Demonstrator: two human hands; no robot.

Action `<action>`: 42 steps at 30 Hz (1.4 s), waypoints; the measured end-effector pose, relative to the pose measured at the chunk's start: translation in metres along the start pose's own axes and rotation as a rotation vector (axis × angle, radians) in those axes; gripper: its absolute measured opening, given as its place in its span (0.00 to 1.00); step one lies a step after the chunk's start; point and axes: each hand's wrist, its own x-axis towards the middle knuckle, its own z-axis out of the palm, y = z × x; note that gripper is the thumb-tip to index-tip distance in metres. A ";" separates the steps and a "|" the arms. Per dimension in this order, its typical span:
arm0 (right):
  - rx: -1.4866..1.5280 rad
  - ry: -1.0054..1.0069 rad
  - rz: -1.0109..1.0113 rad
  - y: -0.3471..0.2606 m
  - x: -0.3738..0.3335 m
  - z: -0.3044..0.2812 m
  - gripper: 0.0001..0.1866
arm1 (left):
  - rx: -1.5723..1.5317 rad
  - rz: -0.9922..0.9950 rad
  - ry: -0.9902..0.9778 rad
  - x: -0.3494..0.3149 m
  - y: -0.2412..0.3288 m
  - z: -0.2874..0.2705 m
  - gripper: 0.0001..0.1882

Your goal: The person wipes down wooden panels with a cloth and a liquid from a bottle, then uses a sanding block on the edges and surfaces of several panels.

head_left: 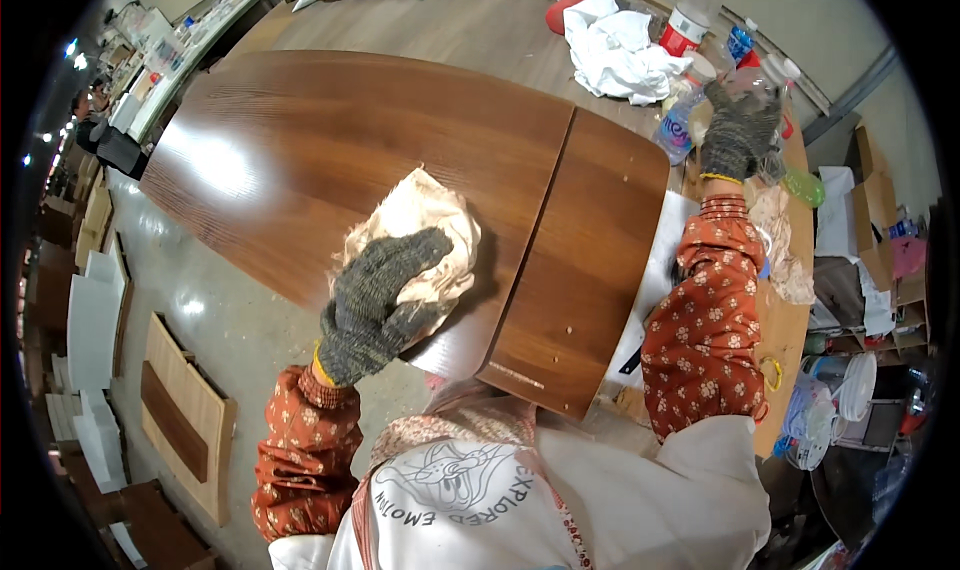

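Observation:
A large brown wood-grain panel (400, 120) lies before me, tapered at the left, with a dark groove across its right part. My left hand (375, 305), in a dark grey knit glove, is closed on a crumpled beige cloth (440, 225) that rests on the panel near its front edge. Beyond the panel's right end, my right hand (740, 135), gloved alike, reaches in among plastic bottles. Its fingertips meet see-through plastic, and whether they grip a bottle is unclear. Beside it stands a clear bottle with a blue-purple label (680, 130).
Behind the panel lie a white cloth (615, 50) and a red-labelled bottle (695, 15). A green-tinted bottle (803, 186) and another beige cloth (775, 240) are right of my arm. Wooden boards (185, 420) lie on the floor at left. White buckets (850, 385) stand at far right.

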 end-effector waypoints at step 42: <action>-0.396 -0.958 0.142 0.023 -0.003 0.105 0.54 | -1.382 -0.463 0.592 -0.041 -0.066 -0.029 0.23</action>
